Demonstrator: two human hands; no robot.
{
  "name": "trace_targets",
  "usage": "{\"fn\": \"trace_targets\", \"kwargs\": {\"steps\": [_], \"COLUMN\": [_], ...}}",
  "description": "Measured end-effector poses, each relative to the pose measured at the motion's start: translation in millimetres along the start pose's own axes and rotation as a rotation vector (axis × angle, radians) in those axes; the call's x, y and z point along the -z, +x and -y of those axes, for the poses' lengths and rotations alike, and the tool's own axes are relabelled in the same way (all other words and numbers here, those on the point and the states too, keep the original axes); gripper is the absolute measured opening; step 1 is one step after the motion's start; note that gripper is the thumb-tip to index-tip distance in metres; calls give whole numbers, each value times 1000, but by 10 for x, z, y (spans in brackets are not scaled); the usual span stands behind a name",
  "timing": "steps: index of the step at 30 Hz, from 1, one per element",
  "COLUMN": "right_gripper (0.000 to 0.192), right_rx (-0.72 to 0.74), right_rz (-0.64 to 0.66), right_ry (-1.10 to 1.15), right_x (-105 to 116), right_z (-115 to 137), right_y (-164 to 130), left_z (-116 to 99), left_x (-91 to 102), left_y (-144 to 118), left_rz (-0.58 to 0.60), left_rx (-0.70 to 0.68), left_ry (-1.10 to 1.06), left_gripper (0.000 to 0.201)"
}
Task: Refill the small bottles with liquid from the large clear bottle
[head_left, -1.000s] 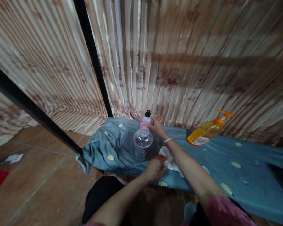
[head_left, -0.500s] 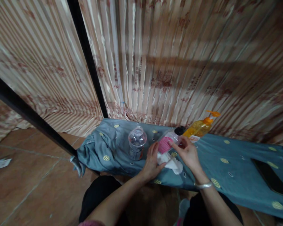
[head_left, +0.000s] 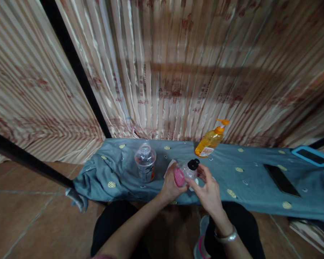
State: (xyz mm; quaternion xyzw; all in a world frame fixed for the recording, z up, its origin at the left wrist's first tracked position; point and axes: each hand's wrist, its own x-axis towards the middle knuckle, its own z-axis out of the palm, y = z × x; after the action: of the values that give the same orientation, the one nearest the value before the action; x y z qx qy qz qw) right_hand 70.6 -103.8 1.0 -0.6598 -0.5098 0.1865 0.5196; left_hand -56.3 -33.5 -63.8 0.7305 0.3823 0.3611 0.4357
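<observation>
A clear plastic bottle (head_left: 185,171) with a pink label and a black cap (head_left: 193,164) is held tilted over the bench, cap end up and to the right. My left hand (head_left: 170,186) is wrapped round its lower, pink part. My right hand (head_left: 209,190) grips the bottle near the cap with thumb and fingers, the wrist wearing a silver bangle. A white tissue (head_left: 194,185) shows beneath and around the bottle, partly hidden by both hands; I cannot tell whether either holds it. To the left stands a clear plastic cup (head_left: 145,169) with a domed lid.
An orange pump bottle (head_left: 209,142) stands behind the hands. Farther right, a black phone (head_left: 282,180) and a blue-framed object (head_left: 311,155) lie on the bench's blue-green cloth (head_left: 248,187). Dark metal poles (head_left: 78,72) rise at the left, before a striped curtain (head_left: 172,82).
The view has swung to the right. The bottle has tipped so its cap faces up more, away from the pump bottle. My left hand has closed round its lower part.
</observation>
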Motion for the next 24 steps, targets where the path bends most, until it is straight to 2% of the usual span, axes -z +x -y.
{"fn": "trace_targets", "kwargs": {"steps": [4,9,12,15,19,24], "right_gripper": [41,30,32,41,49,47], "right_rx": [13,9,8,-1,6,31], "right_rz": [-84,-11,124,246,200,160], "right_ry": [107,186,246,325,400,360], "right_x": [30,2,63,155,173,50], "right_z": [42,89,80,-7,-110,-58], "right_y": [25,-14,-11,18,15,-3], "left_z": [3,-58,-119,-152,-152,-158], "left_x": [-21,59,131,189,238,249], "left_y": [-90,-227,-324,-394,-418,-426], "left_rz": [30,104,185,232,226,231], "left_rx": [-15,2,38,69,105,108], "left_ry": [9,-41,-106,-174,-183,-142], "left_gripper": [93,81,74,72,71,70]}}
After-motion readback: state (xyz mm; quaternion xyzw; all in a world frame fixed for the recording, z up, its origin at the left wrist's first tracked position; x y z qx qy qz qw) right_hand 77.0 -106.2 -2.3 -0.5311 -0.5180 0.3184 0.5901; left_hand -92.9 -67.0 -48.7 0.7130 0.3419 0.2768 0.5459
